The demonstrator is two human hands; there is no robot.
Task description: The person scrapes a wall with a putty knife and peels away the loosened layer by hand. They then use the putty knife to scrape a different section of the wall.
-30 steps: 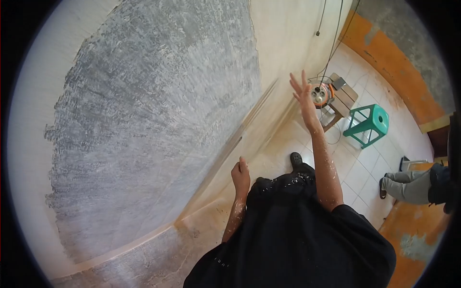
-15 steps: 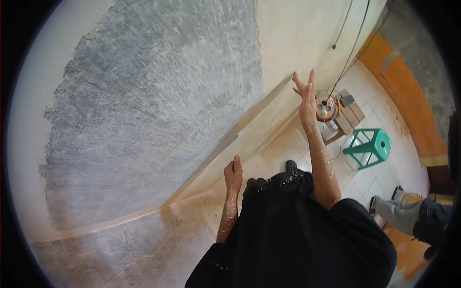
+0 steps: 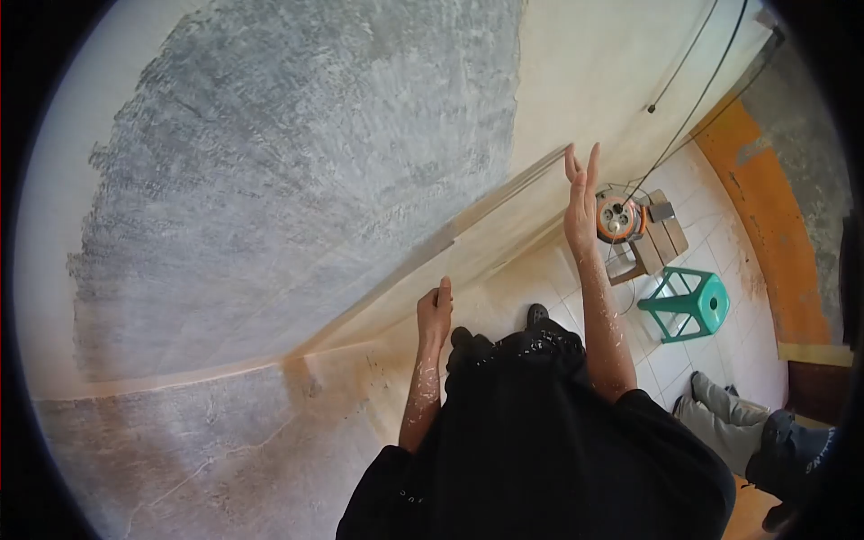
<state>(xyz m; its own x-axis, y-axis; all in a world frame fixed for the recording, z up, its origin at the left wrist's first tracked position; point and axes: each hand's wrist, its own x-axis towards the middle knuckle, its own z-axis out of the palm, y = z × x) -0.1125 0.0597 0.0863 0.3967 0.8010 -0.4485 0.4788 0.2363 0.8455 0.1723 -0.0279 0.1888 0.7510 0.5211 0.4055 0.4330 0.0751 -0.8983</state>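
The long pale straightedge lies slantwise against the wall, running from near the lower edge of the grey plaster patch up toward the far corner. The left hand sits at the nearer part of it, just below its edge, curled closed with the thumb pointing up. Whatever it has between the fingers is hidden, so I cannot tell whether it truly clasps the bar or only rests against it. The right hand is raised at the far end of the bar, flat and wide open with the fingers stretched out and holding nothing. The tips are just beside the bar's end, and contact cannot be made out. The bar thus spans between the two hands, the left low and close to the body, the right higher and further off. Both forearms are flecked with white splashes, as is the front of the black shirt. Beyond the right hand an orange cable reel stands on a small wooden bench, with black cables rising from it. A green plastic stool stands near on the tiled floor. At the lower right another person's legs show.
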